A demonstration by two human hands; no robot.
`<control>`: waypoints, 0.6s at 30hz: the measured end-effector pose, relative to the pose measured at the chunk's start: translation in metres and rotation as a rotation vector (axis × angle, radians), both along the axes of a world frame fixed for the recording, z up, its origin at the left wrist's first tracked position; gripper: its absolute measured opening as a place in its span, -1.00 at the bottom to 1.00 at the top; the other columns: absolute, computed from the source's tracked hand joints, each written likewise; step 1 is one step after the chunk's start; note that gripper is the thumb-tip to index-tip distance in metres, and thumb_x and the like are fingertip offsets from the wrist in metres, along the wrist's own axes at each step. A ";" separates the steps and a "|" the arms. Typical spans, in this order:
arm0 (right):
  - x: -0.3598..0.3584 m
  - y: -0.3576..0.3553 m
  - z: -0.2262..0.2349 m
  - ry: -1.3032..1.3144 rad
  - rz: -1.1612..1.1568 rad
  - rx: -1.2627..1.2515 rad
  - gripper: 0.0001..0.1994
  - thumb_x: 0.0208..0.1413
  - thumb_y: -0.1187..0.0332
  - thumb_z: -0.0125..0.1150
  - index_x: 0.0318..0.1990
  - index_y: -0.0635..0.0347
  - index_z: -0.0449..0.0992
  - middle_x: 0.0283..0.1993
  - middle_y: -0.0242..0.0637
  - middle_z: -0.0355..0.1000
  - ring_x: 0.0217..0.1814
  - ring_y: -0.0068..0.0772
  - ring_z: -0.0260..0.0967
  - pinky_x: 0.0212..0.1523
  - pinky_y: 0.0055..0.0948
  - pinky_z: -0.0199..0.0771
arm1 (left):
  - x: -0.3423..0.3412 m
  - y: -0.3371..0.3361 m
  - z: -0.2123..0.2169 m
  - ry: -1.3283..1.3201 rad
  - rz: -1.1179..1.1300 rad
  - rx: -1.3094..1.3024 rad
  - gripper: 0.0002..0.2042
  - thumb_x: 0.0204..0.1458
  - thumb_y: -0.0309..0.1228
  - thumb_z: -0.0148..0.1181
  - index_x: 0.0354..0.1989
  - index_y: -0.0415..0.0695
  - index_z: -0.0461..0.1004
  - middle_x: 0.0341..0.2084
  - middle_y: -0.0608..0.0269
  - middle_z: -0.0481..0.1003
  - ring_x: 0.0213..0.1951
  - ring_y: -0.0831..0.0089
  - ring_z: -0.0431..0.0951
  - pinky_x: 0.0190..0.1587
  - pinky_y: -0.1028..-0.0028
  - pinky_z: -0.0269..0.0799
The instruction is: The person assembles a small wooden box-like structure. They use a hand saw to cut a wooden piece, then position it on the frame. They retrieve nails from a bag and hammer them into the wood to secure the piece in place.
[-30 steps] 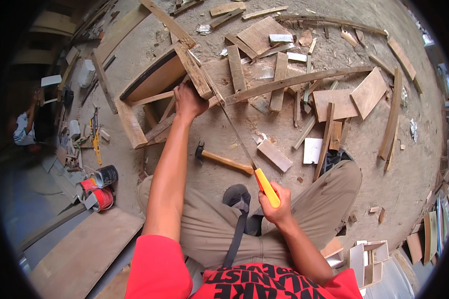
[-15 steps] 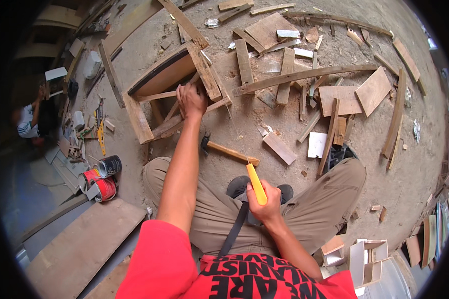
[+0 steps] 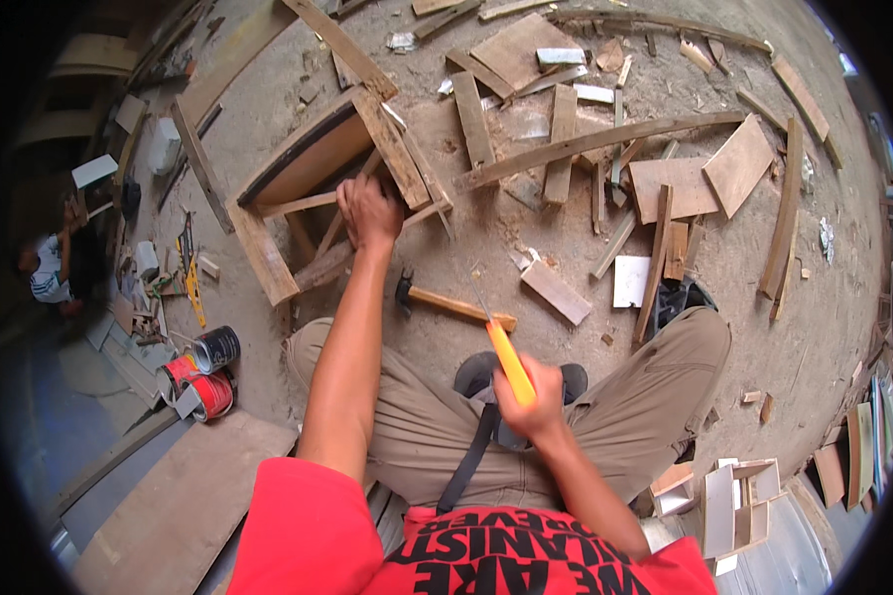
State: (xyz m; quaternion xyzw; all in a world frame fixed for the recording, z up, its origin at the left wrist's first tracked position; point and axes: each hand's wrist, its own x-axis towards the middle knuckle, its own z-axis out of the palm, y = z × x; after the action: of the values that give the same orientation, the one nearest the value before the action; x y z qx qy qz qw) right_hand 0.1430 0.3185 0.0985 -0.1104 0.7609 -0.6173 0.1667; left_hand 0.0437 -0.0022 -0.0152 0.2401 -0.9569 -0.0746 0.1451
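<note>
My right hand [image 3: 533, 402] is closed round the yellow handle of a handsaw [image 3: 507, 359]. Its thin blade points up and away, toward the near right corner of a wooden frame [image 3: 268, 260], and is hard to make out against the floor. My left hand [image 3: 371, 210] reaches into that frame with its fingers curled over a wooden bar, pressing on it; the fingertips are partly hidden. The frame lies tilted on the ground, with a curved panel inside. Between the frame and my feet rests a hammer [image 3: 456, 306] with a wooden handle.
Curved wooden strips [image 3: 605, 146], boards and offcuts litter the ground ahead and right. Paint cans [image 3: 208, 395] stand left, beside a large board [image 3: 184, 496]. A yellow level-like tool [image 3: 190, 268] lies beyond them. Another person [image 3: 52, 263] sits far left. A small wooden box [image 3: 736, 508] sits lower right.
My right hand has drawn the saw slightly back and down toward me. My left hand stays on the frame; the whole view has shifted a little.
</note>
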 end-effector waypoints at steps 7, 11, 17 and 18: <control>0.009 0.018 0.016 -0.086 -0.026 -0.015 -0.92 0.02 0.51 0.24 -0.45 0.31 0.48 -0.67 -0.22 0.31 -0.66 -0.44 0.38 -0.56 -0.40 0.33 | 0.006 0.002 -0.005 0.028 0.001 -0.041 -0.74 0.13 -0.34 0.01 -0.35 -0.25 0.58 -0.25 -0.01 0.52 -0.05 0.04 0.45 0.31 0.13 0.12; -0.020 -0.010 0.004 0.002 0.056 0.077 -0.87 0.05 0.48 0.24 -0.48 0.29 0.44 -0.66 -0.21 0.30 -0.66 -0.45 0.31 -0.58 -0.38 0.29 | 0.001 0.006 0.001 0.026 -0.021 -0.044 -0.75 0.13 -0.34 0.02 -0.37 -0.24 0.58 -0.28 0.00 0.52 -0.07 0.04 0.45 0.30 0.14 0.14; 0.002 0.021 0.018 -0.004 0.044 0.068 -0.90 0.00 0.45 0.27 -0.46 0.28 0.52 -0.64 -0.12 0.40 -0.65 -0.24 0.46 -0.56 -0.33 0.41 | 0.001 0.003 -0.005 0.080 0.006 -0.032 -0.78 0.12 -0.35 0.04 -0.38 -0.21 0.58 -0.30 -0.01 0.51 -0.08 0.06 0.45 0.27 0.14 0.17; -0.004 0.009 0.015 -0.022 0.055 0.099 -0.90 0.00 0.45 0.27 -0.45 0.29 0.53 -0.64 -0.10 0.40 -0.66 -0.22 0.46 -0.56 -0.33 0.41 | 0.003 0.003 -0.003 0.088 -0.006 -0.039 -0.78 0.12 -0.35 0.04 -0.39 -0.20 0.58 -0.30 -0.01 0.51 -0.09 0.06 0.45 0.27 0.14 0.17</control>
State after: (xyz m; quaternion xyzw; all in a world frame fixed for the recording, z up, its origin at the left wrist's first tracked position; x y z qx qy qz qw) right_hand 0.1386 0.3276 0.1132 -0.1160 0.7852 -0.5754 0.1973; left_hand 0.0466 0.0009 -0.0187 0.2307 -0.9516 -0.0671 0.1916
